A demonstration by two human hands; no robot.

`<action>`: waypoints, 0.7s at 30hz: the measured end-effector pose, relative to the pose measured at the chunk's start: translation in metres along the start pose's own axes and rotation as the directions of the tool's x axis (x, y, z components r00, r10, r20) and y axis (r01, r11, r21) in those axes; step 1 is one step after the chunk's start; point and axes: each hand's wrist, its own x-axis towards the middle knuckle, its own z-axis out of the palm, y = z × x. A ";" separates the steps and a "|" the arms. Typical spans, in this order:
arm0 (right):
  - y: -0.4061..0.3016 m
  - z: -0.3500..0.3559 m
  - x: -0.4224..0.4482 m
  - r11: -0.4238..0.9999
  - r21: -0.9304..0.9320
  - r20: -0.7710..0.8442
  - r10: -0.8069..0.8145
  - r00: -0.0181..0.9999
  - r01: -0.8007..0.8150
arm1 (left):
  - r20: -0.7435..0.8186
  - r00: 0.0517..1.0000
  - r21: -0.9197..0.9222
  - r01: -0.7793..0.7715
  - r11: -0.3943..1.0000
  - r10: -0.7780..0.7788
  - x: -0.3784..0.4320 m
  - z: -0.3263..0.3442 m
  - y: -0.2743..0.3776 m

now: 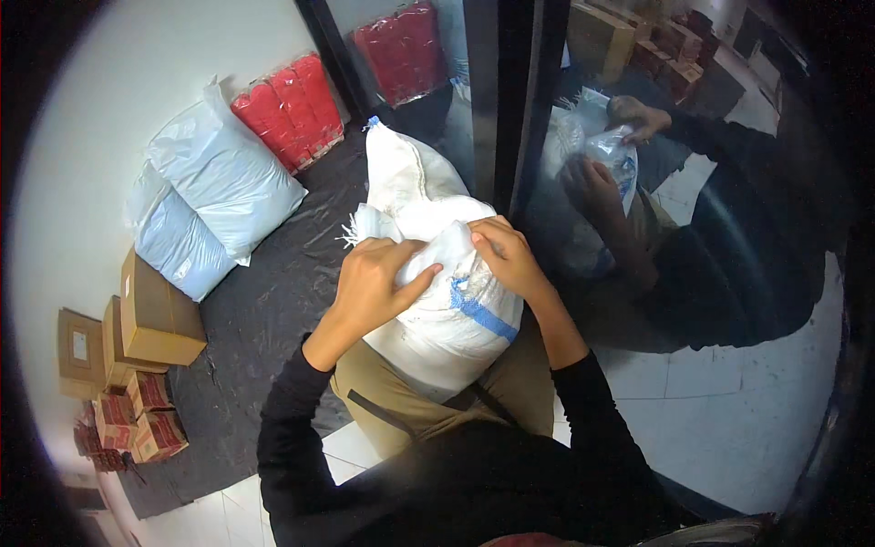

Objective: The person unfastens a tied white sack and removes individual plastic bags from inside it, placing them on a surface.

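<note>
A bulging white woven sack [444, 342] with a blue stripe stands between the person's knees. My left hand [376, 280] grips the left side of the gathered top, thumb extended across the pale, film-like material there. On the opposite side, my right hand [506, 256] pinches the same bunched top between thumb and fingers. Some fingertips of both hands are hidden by the folds. Just behind, touching it, leans another white woven sack [410, 167] with a blue tie at its tip. Frayed white threads stick out left of the top.
Two pale plastic bags [225, 171] lean against the wall at left, beside a red plastic-wrapped pack [290, 109]. Cardboard boxes [164, 314] and smaller red-printed cartons [157, 434] sit on a black floor sheet [273, 342]. At right, a dark glass panel [718, 273] mirrors the scene.
</note>
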 end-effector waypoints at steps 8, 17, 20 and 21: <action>-0.013 -0.002 0.030 0.998 0.002 0.194 0.063 0.979 -0.065 | -0.245 0.920 -0.425 0.182 0.887 -0.306 -0.011 0.042 -0.084; -0.065 0.021 0.073 0.865 -0.495 -0.244 -0.231 0.942 0.084 | -0.296 0.897 -0.552 0.119 0.825 -0.327 0.048 0.052 -0.064; -0.083 0.017 0.100 0.844 -0.512 -0.222 -0.309 0.925 0.159 | -0.266 0.916 -0.682 0.041 0.730 -0.300 0.082 0.025 -0.058; -0.085 0.014 0.108 0.845 -0.498 -0.215 -0.337 0.917 0.193 | -0.288 0.890 -0.818 -0.037 0.574 -0.354 0.101 0.006 -0.043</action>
